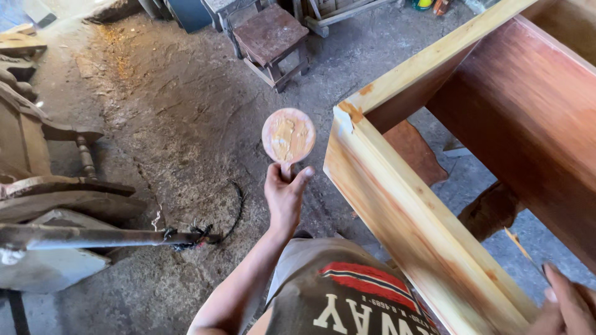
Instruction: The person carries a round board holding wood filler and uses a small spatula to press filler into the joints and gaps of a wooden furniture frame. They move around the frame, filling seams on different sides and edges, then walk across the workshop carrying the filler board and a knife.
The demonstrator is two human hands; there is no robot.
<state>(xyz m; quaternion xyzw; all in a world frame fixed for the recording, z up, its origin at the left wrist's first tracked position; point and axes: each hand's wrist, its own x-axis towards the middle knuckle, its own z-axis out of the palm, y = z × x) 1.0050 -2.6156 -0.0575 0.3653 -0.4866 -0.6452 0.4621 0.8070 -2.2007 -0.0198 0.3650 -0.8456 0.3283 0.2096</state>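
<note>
Fingers (302, 175) of the left hand (284, 197) grip the handle of a round wooden paddle smeared with pale putty (288, 135), held upright just beside the corner of the reddish wooden frame (397, 205). Right hand (568, 307) rests at its lower edge; I cannot tell its grip.

Upright round putty-smeared paddle (288, 136)

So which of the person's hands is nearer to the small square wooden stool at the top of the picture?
Left. The left hand, holding a round paste-smeared wooden paddle, is just below the small square wooden stool. The right hand is far off at the lower right, by the pale wooden frame.
</note>
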